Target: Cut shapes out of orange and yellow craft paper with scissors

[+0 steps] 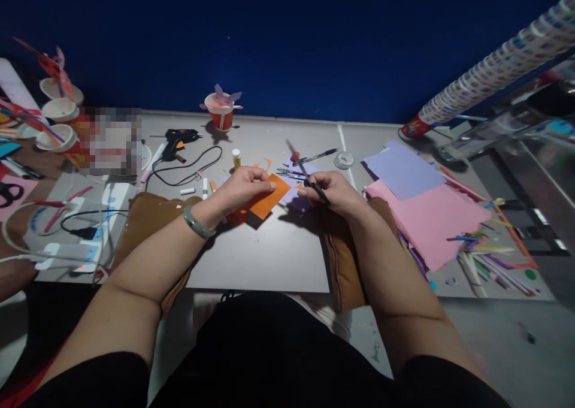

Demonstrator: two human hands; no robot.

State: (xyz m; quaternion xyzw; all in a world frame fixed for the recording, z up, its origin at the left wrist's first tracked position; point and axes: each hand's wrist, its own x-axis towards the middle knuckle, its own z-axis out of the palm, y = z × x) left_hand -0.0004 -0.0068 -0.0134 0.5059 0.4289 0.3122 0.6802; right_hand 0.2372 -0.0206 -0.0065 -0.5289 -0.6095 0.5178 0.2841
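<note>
Between the thumb and fingers of my left hand (245, 189) is a piece of orange paper (269, 198), held just above the table. A jade-coloured bangle (197, 223) circles that wrist. My right hand (335, 192) grips a pair of dark scissors (309, 177) whose blades point up and away, apart from the paper. Behind the hands lie paper scraps (294, 199), a pen (317, 155) and a second dark-handled tool, partly hidden. A glue stick (236, 159) stands upright beyond my left hand.
A black glue gun (177, 143) with its cable lies at the left back, near a decorated red paper cup (221, 113). Power strips (101, 228) sit farther left. On the right are purple paper (404, 168), pink paper (431, 222) and a long stack of cups (494, 66). Brown cushions (146, 222) lie under my forearms.
</note>
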